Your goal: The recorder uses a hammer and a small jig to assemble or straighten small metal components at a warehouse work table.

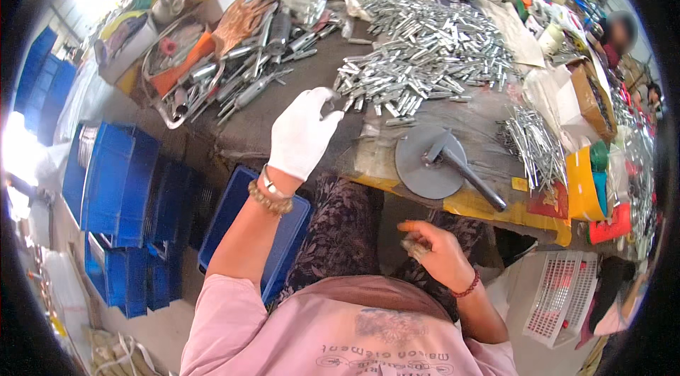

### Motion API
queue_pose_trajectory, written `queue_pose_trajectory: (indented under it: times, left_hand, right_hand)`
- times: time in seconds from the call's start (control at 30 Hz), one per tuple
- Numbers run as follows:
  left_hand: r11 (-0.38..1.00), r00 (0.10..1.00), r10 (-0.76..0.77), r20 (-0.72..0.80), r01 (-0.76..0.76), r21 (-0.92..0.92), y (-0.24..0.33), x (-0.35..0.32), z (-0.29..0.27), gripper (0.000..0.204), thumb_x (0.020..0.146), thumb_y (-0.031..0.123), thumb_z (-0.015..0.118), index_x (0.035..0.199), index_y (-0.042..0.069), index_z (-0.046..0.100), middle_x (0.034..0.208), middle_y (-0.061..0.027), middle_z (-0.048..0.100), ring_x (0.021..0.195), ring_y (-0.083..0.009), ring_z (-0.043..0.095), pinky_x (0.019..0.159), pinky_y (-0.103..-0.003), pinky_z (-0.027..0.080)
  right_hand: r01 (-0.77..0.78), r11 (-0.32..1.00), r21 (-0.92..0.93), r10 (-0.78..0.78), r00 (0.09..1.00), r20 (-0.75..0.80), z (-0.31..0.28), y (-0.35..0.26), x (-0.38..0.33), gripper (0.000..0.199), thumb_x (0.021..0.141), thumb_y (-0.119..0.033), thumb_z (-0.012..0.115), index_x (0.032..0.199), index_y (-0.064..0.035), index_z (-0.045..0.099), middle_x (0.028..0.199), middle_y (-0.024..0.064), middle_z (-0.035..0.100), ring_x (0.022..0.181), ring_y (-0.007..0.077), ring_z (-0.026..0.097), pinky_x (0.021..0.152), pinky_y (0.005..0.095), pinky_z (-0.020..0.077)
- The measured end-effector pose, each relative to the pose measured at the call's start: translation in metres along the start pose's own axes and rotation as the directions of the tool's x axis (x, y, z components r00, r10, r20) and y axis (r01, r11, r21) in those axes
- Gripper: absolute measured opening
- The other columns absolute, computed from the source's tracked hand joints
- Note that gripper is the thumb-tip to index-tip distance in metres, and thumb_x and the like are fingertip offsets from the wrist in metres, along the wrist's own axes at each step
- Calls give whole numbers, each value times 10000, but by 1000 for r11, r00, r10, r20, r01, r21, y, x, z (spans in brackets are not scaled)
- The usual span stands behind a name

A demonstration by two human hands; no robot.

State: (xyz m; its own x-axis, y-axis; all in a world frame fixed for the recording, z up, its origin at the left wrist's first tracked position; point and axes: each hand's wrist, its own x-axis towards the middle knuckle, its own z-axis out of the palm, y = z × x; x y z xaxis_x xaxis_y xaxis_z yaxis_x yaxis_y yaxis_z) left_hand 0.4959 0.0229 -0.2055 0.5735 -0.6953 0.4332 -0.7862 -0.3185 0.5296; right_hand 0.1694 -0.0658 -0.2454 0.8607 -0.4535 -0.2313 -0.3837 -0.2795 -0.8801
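Note:
My left hand (304,131), in a white glove, reaches over the bench to the left edge of a large heap of small silvery metal pins (432,50). Its thumb and forefinger curve with a gap between them, close to the nearest pins. Over my lap hovers my right hand (440,254), bare, its forefinger stretched out and the thumb apart. Something greyish covers the thumb's tip, too small to make out. Between the hands, at the bench's front edge, stands a round grey metal plate (425,163) with a bar-like handle (473,179) slanting toward me.
Hand tools and an orange glove (241,21) fill a tray at the left. Thin metal rods (535,146) lie in a bunch at the right. A blue bin (290,234) sits below the bench, with stacked blue bins (117,184) farther left and a white basket (559,298) at the lower right.

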Motion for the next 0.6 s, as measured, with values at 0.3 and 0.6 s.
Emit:
queue_pose_trajectory:
  times: [0.3, 0.6]
  left_hand:
    - [990, 985, -93, 147, 75, 122, -14, 37, 23, 497, 897, 228, 792, 1352, 83, 659, 1110, -192, 768, 1033, -386, 742, 904, -454, 576]
    - [931, 930, -86, 357, 203, -305, 41, -11, -18, 439, 878, 24, 790, 1304, 16, 688, 905, -5, 687, 749, -46, 581, 689, -236, 501]
  right_hand:
    - [114, 993, -24, -116, 988, -98, -26, -1, -15, 334, 952, -89, 786, 1280, -53, 731, 1048, 173, 780, 890, 284, 766, 818, 388, 605]
    - [-284, 745, -604, -338, 619, -709, -150, -7, -9, 277, 857, -69, 766, 1129, -124, 754, 1060, 128, 729, 958, 361, 733, 823, 466, 591]
